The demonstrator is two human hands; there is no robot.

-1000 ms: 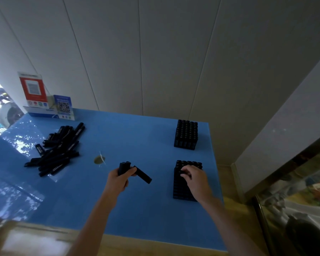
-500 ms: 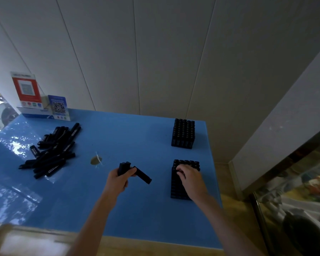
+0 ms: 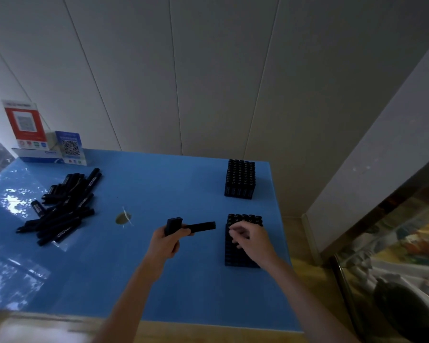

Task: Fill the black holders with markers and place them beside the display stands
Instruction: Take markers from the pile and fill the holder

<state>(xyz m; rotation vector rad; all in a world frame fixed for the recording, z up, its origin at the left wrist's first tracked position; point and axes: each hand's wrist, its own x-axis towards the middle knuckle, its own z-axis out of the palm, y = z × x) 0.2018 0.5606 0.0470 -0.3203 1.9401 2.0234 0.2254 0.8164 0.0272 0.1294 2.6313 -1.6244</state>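
Marker points right, toward your free hand.
Your left hand point(image 3: 167, 240) pinches a bundle of black markers point(image 3: 174, 225); one black marker point(image 3: 201, 226) lies crosswise, tip aimed at your right hand point(image 3: 248, 240), whose grip is loosely curled and empty over the near black holder point(image 3: 235, 256).

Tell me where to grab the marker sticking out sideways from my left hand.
Pinch the marker at its free right end, coming from the right with the right hand. It lies roughly level, pointing toward that hand, while the left hand covers its other end.
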